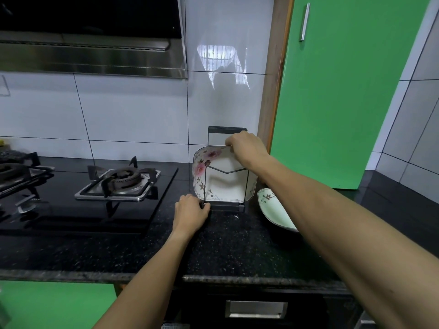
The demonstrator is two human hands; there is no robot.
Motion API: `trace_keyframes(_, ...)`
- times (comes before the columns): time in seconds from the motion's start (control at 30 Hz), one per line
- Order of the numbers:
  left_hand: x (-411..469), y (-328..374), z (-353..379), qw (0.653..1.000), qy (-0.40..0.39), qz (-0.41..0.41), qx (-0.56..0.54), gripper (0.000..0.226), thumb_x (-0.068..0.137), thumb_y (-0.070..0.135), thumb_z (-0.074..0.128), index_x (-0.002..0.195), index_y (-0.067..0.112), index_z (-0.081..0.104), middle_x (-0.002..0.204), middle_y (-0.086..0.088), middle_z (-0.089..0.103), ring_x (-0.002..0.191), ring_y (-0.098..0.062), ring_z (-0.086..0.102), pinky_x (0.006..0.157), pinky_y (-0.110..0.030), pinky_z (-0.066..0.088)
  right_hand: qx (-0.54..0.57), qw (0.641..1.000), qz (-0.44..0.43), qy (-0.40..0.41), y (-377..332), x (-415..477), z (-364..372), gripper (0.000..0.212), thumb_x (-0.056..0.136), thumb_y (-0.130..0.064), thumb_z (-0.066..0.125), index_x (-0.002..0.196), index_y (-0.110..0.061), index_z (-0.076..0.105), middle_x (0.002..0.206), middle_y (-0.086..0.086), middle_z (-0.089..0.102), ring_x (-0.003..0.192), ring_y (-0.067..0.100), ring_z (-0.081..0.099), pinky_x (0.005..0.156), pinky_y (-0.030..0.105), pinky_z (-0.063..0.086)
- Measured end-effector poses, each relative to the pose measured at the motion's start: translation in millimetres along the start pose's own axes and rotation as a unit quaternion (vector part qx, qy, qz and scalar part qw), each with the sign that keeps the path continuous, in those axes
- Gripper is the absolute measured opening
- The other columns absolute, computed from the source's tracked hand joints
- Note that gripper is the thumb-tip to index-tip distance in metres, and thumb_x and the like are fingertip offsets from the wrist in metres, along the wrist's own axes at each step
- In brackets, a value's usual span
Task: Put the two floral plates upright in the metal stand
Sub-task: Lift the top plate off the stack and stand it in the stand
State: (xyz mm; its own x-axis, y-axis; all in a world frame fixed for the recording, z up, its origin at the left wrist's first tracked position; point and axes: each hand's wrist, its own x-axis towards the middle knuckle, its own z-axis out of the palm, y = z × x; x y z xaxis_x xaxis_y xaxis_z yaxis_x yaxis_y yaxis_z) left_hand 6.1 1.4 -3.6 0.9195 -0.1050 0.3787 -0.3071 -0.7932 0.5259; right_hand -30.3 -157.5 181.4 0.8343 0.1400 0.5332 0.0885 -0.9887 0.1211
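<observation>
1 floral plate (223,179) stands in the metal stand (226,206), right hand (244,148) gripping its rim.

Two floral plates are in view: one square plate with pink flowers (223,176) standing upright, and one pale green plate (275,210) lying on the tabletop (237,248). There is one metal stand (225,205). Two hands show, the left hand (190,213) and the right hand (247,148). On the stove (71,210) two burners are visible, one whole (123,179) and one partly cut off at the left edge (14,169). One green cabinet door (344,91) carries one metal handle (304,22). One drawer pull (256,309) sits below the tabletop.
</observation>
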Motion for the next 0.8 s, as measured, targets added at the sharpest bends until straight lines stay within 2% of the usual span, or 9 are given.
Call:
trace_keyframes(0.1,0,1,-1,1.0,0.006,0.004,0.005,0.043,0.089,0.039,0.057,0.056,0.012,0.06,0.066,-0.004,0.059,0.075,-0.027,0.056,0.08,-0.043,0.048,-0.001,1.0,0.002,0.004,1,1,1,0.024,0.081,0.009,0.048,0.074,-0.013,0.052,0.078,0.011,0.051,0.072,0.033,0.049,0.062,0.031,0.032)
trace_keyframes(0.27,1,0,0,1.0,0.004,0.003,0.006,0.042,0.088,0.04,0.057,0.058,0.012,0.063,0.066,-0.002,0.06,0.075,-0.026,0.057,0.08,-0.043,0.048,0.002,1.0,0.001,0.011,3,5,5,0.024,0.084,0.006,0.048,0.09,-0.01,0.066,0.093,0.017,0.064,0.087,0.038,0.062,0.063,0.032,0.034)
trace_keyframes(0.67,3,-2,2,1.0,0.008,0.014,0.016,0.043,0.088,0.04,0.057,0.055,0.012,0.062,0.063,-0.003,0.059,0.073,-0.026,0.058,0.081,-0.044,0.049,0.011,1.0,0.008,0.012,3,9,11,0.024,0.083,0.004,0.049,0.091,-0.008,0.066,0.091,0.017,0.061,0.087,0.038,0.061,0.063,0.032,0.033)
trace_keyframes(0.8,3,-1,2,1.0,0.012,0.018,0.017,0.042,0.088,0.04,0.058,0.057,0.013,0.063,0.064,-0.002,0.06,0.074,-0.025,0.058,0.08,-0.043,0.049,0.005,1.0,0.018,0.007,1,12,9,0.024,0.08,0.009,0.046,0.083,-0.009,0.061,0.081,0.011,0.048,0.074,0.033,0.048,0.064,0.032,0.033)
